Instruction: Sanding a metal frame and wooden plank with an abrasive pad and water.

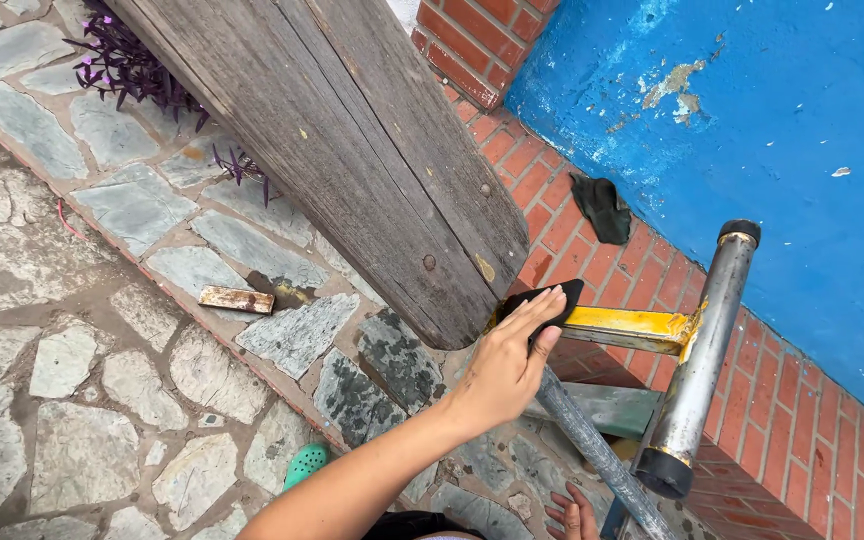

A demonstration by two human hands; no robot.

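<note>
My left hand (505,368) presses a black sheet of sandpaper (552,297) flat against the lower end of a weathered grey wooden beam (352,140) that slants across the view. The fingers lie stretched over the sheet, with the thumb below it. My right hand (572,515) is low at the bottom edge, only its fingers showing, next to a grey metal ladder rail (592,450); whether it grips the rail I cannot tell. The ladder's yellow rung (632,328) sits just right of the sandpaper.
A second metal ladder tube (704,350) rises at the right. Below are a stone-paved floor (102,380), a red brick strip (772,400) and a blue wall (782,130). A black rag (600,205), a rusty metal piece (237,298), a purple plant (127,65) and a green clog (304,465) lie below.
</note>
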